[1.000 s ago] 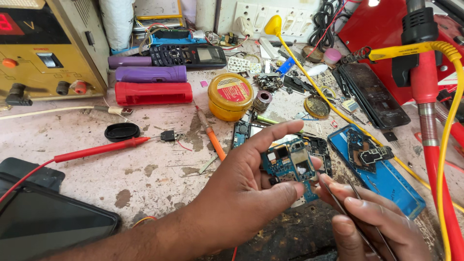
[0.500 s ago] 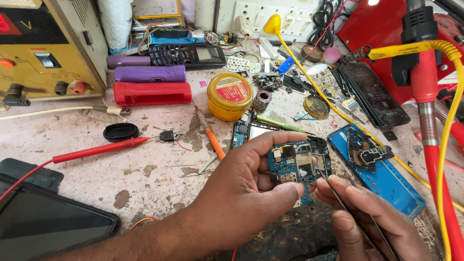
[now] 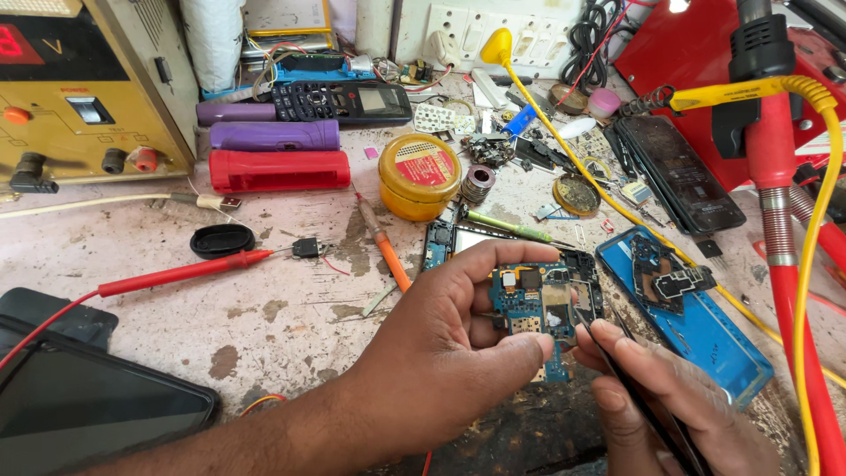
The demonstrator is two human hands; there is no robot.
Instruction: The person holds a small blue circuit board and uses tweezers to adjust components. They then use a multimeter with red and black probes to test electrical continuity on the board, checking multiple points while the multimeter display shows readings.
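My left hand (image 3: 441, 353) grips a blue phone circuit board (image 3: 539, 304) between thumb and fingers, holding it just above the workbench. My right hand (image 3: 661, 401) pinches dark tweezers (image 3: 630, 379), their tip touching the board's right side near a metal shield. Under the board lies an opened phone body (image 3: 449, 240), partly hidden by my fingers. A blue phone back cover (image 3: 696, 339) with a black inner frame on it lies just to the right.
A yellow round tin (image 3: 419, 176), solder spool (image 3: 478, 185), orange screwdriver (image 3: 381, 242), red probe (image 3: 176, 271), red and purple cylinders (image 3: 278, 169), a keypad phone (image 3: 339, 101), a yellow power supply (image 3: 88, 88), a dark tablet (image 3: 79, 405) and a red hot-air stand (image 3: 775, 194) with a yellow cable crowd the bench.
My left hand has lifted and turned the board slightly to the right. My right hand has moved up with the tweezers, bringing the tip onto the board.
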